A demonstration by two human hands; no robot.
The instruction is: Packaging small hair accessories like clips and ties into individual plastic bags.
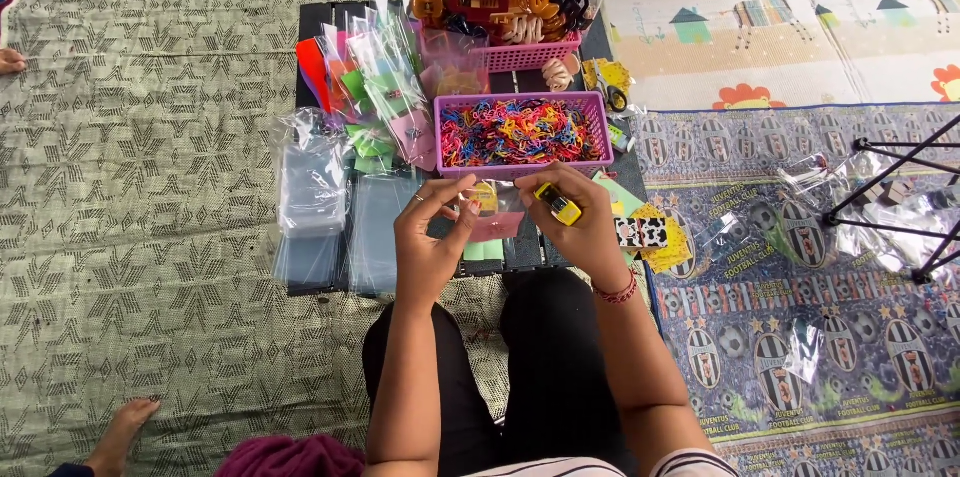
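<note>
- A small clear bag point(492, 212) with a pink card inside was held over the near edge of the low black table point(520, 249), just in front of the purple basket point(521, 132) of coloured elastic bands.
- The left hand point(432, 237) was closed on the bag's left edge, thumb and forefinger pinched near its top; the grip was narrow and firm enough to keep the bag upright.
- The right hand point(578, 227) was wrapped round a small yellow tool point(557, 204), seemingly a stapler, its nose set at the bag's upper right corner. Whether the tool was already squeezed could not be told.
- Judged as the closing step: the bag mouth was best kept flat and taut between the two hands, so the fold would not be caught crooked.
- The tool was better brought square to the top edge, clear of the left fingertips point(462, 199), which lay close by.
- A light, single squeeze was thought enough; thin plastic would likely tear if pulled during it.
- Noted nearby: a stack of empty clear bags point(312, 192) at the table's left, filled packets point(372, 77) standing behind, a pink basket point(512, 27) of hair claws at the far edge, patterned cards point(655, 235) at the right.
</note>
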